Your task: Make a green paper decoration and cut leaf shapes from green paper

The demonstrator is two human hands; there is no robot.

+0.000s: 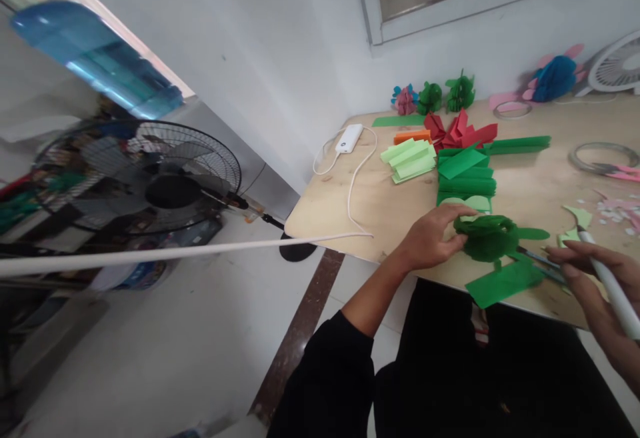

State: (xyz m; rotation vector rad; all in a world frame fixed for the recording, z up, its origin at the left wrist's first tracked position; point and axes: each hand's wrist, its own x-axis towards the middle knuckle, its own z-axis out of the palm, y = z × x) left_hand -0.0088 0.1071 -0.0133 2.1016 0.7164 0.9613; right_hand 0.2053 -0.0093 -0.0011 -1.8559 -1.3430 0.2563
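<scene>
The left hand [430, 238] has its fingers [450, 215] curled around a green honeycomb paper ball [485, 238], which is held just above the front part of the wooden tabletop [360, 211], at about two o'clock from the person's body. The right hand [585, 278], at the ball's three o'clock, grips a white marker pen [613, 295] between closed fingers [565, 255]. A flat green paper sheet [503, 283] lies at the ball's five o'clock, and folded green paper strips [467, 181] lie at its twelve o'clock.
</scene>
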